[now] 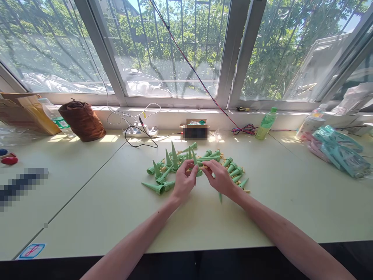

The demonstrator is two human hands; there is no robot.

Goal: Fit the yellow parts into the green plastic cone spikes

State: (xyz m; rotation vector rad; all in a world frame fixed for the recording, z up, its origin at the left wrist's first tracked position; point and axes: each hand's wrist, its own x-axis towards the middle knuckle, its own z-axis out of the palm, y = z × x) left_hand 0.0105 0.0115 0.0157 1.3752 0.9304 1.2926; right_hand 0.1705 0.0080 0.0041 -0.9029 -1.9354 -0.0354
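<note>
My left hand [185, 182] is closed around a green plastic watering spike [195, 157], which stands point up between thumb and fingers. At the side of that spike, my right hand [220, 178] pinches a small yellow valve piece [203, 167]; its fingertips hide part of it. Several more green spikes [174, 155] stand or lie to the left and behind my hands. On the right, a row of green spikes [235, 171] with yellow pieces fitted lies on the table [186, 225]. One spike tip [220, 198] shows below my right hand.
Along the window side are a brown pouch [83, 121], a power strip [140, 131] with cables, a small box [196, 122], a coiled red-black cable [245, 129] and a green-capped bottle [266, 124]. Teal plastic-wrapped items [339, 149] lie right; a cardboard box [20, 112] stands left.
</note>
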